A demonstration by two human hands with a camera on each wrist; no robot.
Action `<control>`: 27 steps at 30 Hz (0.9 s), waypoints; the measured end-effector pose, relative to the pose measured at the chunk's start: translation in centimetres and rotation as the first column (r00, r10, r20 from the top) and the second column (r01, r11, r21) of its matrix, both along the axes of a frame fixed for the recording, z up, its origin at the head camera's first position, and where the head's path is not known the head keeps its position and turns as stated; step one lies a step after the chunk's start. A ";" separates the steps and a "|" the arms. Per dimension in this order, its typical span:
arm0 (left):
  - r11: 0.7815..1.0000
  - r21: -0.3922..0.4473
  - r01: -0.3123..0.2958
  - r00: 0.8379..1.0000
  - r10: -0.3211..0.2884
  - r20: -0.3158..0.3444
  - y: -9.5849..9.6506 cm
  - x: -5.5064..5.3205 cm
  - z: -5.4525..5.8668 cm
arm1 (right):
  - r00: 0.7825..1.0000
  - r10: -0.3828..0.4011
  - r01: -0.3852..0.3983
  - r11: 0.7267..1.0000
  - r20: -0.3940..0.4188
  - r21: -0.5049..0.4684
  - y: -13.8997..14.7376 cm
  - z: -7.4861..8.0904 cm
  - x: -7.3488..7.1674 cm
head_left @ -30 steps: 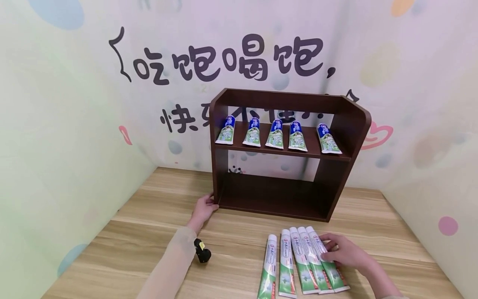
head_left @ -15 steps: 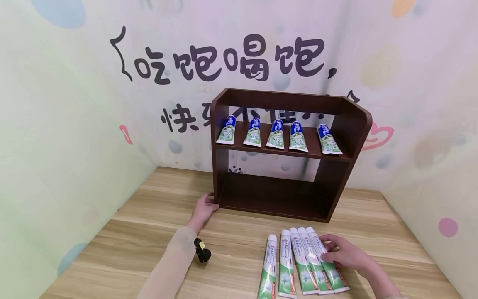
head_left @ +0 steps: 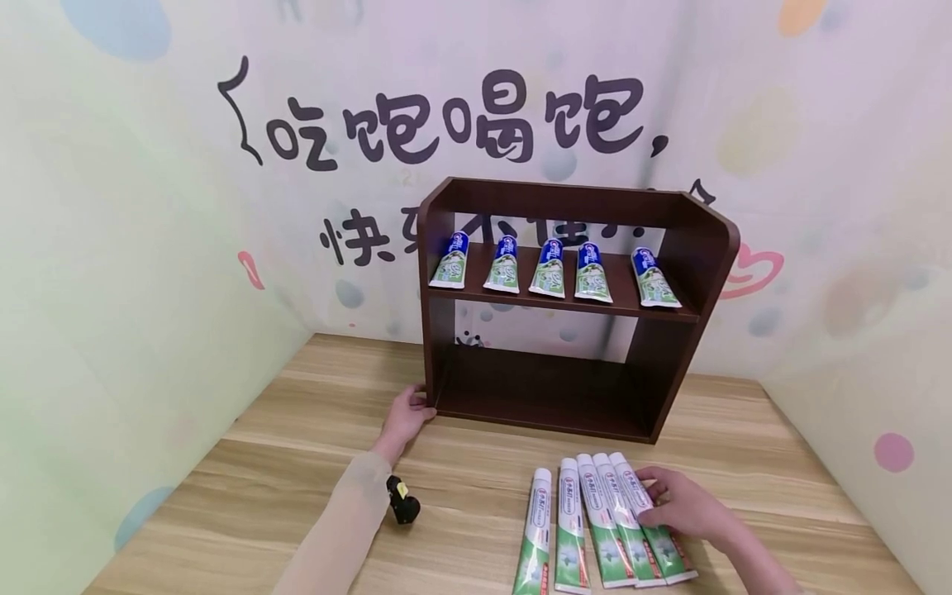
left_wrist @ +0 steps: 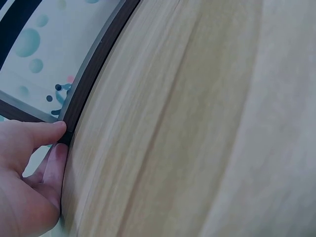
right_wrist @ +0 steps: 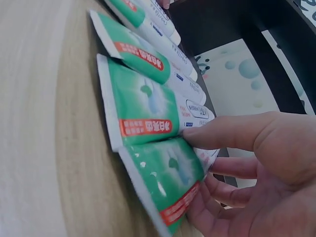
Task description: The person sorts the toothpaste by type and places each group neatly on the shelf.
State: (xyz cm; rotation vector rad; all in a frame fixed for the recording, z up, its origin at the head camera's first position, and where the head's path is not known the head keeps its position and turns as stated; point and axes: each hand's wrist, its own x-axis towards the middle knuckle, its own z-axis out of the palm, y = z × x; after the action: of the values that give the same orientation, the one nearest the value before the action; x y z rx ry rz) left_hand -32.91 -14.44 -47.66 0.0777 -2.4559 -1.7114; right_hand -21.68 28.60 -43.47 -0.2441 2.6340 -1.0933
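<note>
My left hand [head_left: 405, 420] is at the lower left front corner of a dark brown two-tier shelf [head_left: 550, 395]. In the left wrist view, the thumb and fingers [left_wrist: 55, 163] pinch that corner. My right hand [head_left: 687, 508] holds the rightmost of several white-and-green toothpaste tubes [head_left: 672, 552] on the table. The right wrist view shows its thumb across this toothpaste tube [right_wrist: 165, 170] and the other fingers curled along the far side. The tubes lie fanned out, caps toward the shelf, and the right ones overlap. The leftmost toothpaste tube [head_left: 537, 522] lies slightly apart.
Several blue-and-green toothpaste tubes [head_left: 549, 268] lean in a row on the upper tier, with a wider gap before the rightmost. A black device [head_left: 403, 500] sits at the left sleeve. Printed walls [head_left: 149, 273] enclose the wood-grain table [head_left: 297, 471].
</note>
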 end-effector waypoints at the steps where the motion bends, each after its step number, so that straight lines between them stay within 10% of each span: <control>1: 1.000 0.001 -0.001 1.000 0.001 0.002 0.0 0.0 0.0 | 1.000 -0.006 0.006 1.000 0.000 0.005 0.0 0.0 0.0; 19: 0.999 -0.040 -0.005 1.000 0.005 -0.011 0.0 0.2 0.1 | 0.973 0.203 -0.191 0.975 -0.106 0.117 1.2 0.1 -0.3; 27: 1.000 -0.028 -0.006 1.000 0.006 -0.018 0.1 0.0 0.0 | 0.955 0.295 -0.296 0.955 0.038 0.020 2.4 0.6 -0.4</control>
State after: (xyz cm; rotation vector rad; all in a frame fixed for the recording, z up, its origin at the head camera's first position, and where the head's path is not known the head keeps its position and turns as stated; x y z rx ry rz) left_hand -32.94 -14.36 -47.63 0.0666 -2.4635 -1.6675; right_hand -22.12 30.96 -42.91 -0.5876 2.4749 -0.9538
